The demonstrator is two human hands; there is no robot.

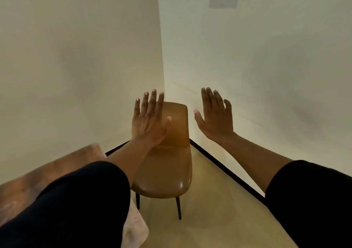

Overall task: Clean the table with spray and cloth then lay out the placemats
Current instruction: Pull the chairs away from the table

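Left hand (148, 123) raised beside table (38, 177) corner — empty

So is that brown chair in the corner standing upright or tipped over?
Upright. The chair shows its seat facing up, backrest rising toward the wall corner, and two dark legs under the seat.

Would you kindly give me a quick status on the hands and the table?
Left hand and right hand both open, raised, holding nothing. Table corner at lower left; no spray, cloth or placemats in view. Brown chair straight ahead in the corner.
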